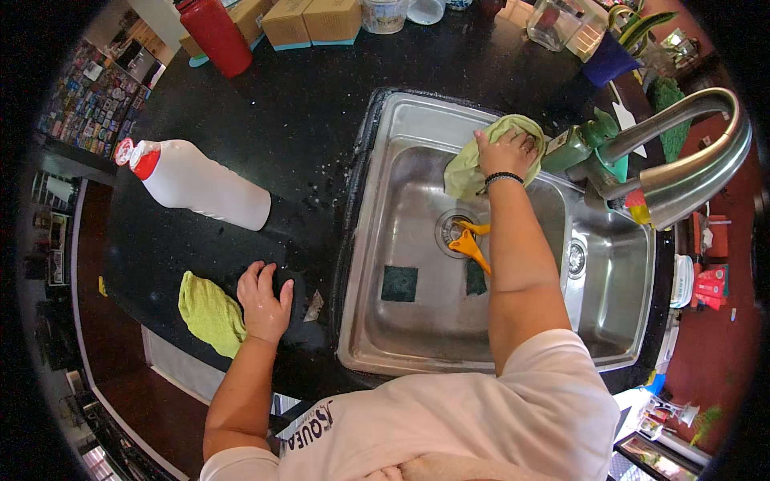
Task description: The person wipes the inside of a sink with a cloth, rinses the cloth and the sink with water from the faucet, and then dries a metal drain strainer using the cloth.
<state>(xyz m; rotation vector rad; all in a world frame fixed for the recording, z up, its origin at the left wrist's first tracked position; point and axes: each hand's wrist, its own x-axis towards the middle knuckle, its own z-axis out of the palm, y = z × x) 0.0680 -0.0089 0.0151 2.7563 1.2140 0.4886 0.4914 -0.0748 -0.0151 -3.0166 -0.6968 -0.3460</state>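
My right hand (510,153) presses a pale green cloth (463,171) against the back rim of the stainless steel sink (415,111), its fingers spread over the fabric. Part of the cloth hangs into the large basin. On the black countertop to the left, my left hand (264,303) rests with fingers apart and holds nothing. Beside it lies a crumpled yellow-green cloth (210,312). An orange plastic tool (466,243) lies by the drain, partly hidden by my right forearm. Two dark green scouring pads (399,284) lie on the basin floor, one partly covered by the arm.
A white squeeze bottle (204,183) lies on its side, red cap flipped up. Right of the cloth stand a green bottle (568,147) and a curved metal faucet (692,156). A red bottle (216,39), cardboard boxes (313,23) and a glass jar (550,27) line the back.
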